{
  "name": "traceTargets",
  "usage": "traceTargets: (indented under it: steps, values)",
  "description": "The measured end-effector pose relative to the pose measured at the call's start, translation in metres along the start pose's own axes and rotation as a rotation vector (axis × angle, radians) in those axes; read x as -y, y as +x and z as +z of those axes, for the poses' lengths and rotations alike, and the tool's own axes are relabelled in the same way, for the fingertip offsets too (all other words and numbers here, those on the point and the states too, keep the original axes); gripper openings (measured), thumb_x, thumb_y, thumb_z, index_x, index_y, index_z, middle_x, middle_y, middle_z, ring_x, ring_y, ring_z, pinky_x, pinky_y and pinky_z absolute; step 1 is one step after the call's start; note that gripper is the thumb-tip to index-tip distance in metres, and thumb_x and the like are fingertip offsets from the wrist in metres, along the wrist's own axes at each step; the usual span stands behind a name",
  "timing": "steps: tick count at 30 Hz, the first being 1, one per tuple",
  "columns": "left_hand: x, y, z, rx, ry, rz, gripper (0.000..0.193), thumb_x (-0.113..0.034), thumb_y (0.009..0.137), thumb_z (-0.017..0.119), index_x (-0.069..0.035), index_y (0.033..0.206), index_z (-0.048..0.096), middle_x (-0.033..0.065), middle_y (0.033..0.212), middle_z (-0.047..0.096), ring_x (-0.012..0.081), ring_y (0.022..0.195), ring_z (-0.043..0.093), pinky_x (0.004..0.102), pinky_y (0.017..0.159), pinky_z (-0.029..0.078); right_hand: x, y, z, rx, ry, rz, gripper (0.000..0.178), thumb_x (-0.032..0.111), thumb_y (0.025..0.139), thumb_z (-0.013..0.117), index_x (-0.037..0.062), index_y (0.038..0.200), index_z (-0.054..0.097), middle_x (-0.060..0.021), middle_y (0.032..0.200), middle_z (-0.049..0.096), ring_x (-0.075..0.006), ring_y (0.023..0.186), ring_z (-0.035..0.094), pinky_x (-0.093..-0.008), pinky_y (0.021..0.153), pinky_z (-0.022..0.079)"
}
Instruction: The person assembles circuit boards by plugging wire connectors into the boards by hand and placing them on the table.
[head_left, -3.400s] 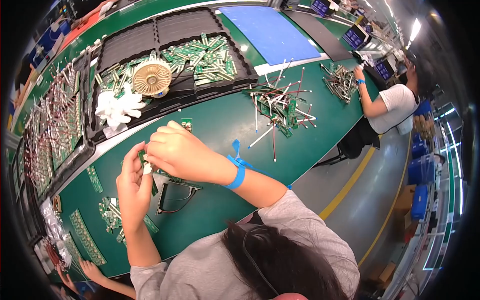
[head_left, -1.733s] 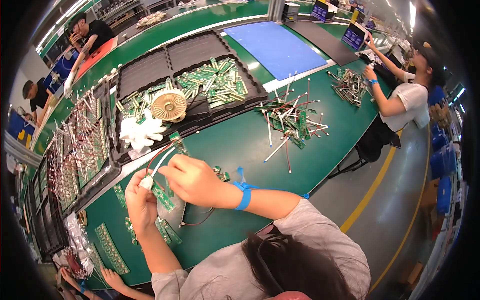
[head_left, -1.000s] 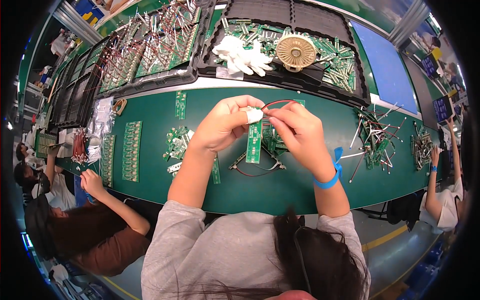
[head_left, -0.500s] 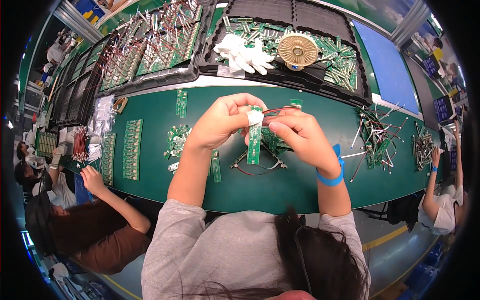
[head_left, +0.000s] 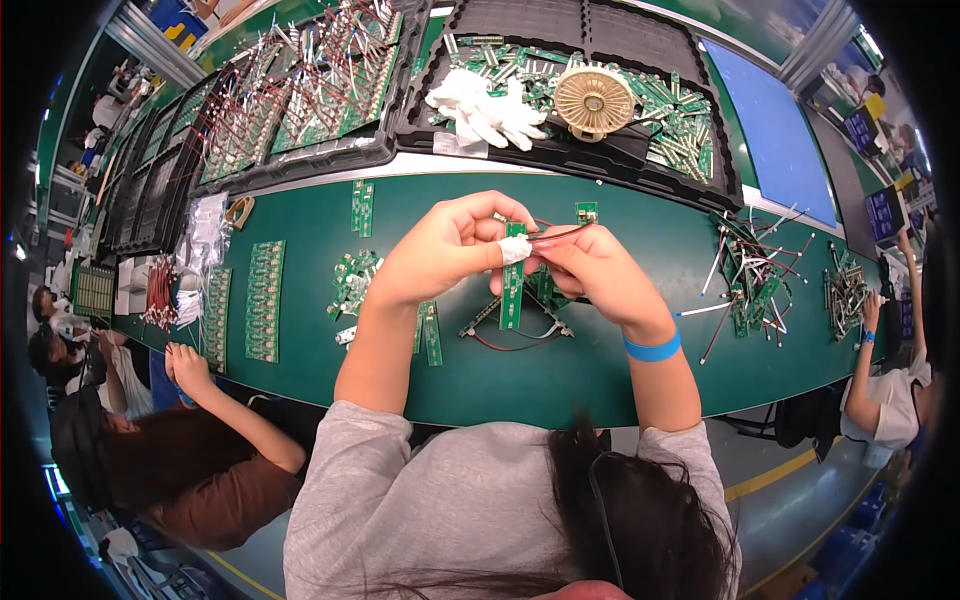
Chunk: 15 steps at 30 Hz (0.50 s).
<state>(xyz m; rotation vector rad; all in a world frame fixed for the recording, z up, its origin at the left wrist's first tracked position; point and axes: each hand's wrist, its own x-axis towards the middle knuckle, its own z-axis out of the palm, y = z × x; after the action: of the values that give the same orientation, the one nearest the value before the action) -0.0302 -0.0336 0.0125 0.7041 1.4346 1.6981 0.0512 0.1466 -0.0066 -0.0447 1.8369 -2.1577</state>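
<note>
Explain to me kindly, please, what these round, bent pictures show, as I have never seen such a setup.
There is no machine here: the two bare hands belong to one person. The pictures come from a wide fisheye camera worn on that person's head, looking down, so straight edges bend near the rim. The left hand holds a narrow green circuit board upright; the right hand pinches dark red wires beside it. On the green table lie more boards, including a wired heap to the right. Beyond, a black tray bears loose boards, white gloves and a round gold-coloured fan.
</note>
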Motion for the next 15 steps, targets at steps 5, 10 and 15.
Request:
traceTargets:
  steps: [5,10,15]
  values:
    - [0.0019,0.0005,-0.0002,0.001,0.037,0.013,0.025,-0.010,0.082,0.058,0.001,0.103,0.050,0.0079,0.081,0.062,0.0082,0.060,0.056,0.0206,0.053,0.046,-0.0019,0.0019,0.0014,-0.039,0.062,-0.010,0.023,0.020,0.090,0.046,0.0012,0.081,0.057,0.0083,0.053,0.035,-0.0008,0.043,0.024,-0.0190,0.039,0.016]
    - [0.0054,0.0020,-0.0040,-0.044,0.018,0.036,0.026,-0.009,0.082,0.058,0.000,0.104,0.049,0.0064,0.078,0.061,0.0086,0.058,0.056,0.0196,0.052,0.045,0.0012,0.0013,0.0007,-0.048,0.014,-0.025,0.019,0.019,0.090,0.047,0.0033,0.080,0.053,0.0083,0.056,0.034,-0.0009,0.045,0.026,-0.0187,0.041,0.018]
    - [0.0040,0.0028,-0.0070,-0.185,0.084,0.066,0.022,-0.012,0.082,0.058,-0.004,0.101,0.051,0.0026,0.068,0.060,0.0081,0.056,0.058,0.0177,0.049,0.038,0.0047,-0.0024,0.0029,-0.163,-0.050,-0.108,0.015,0.016,0.088,0.050,0.0015,0.084,0.053,0.0047,0.068,0.046,-0.0023,0.059,0.039,-0.0180,0.052,0.033]
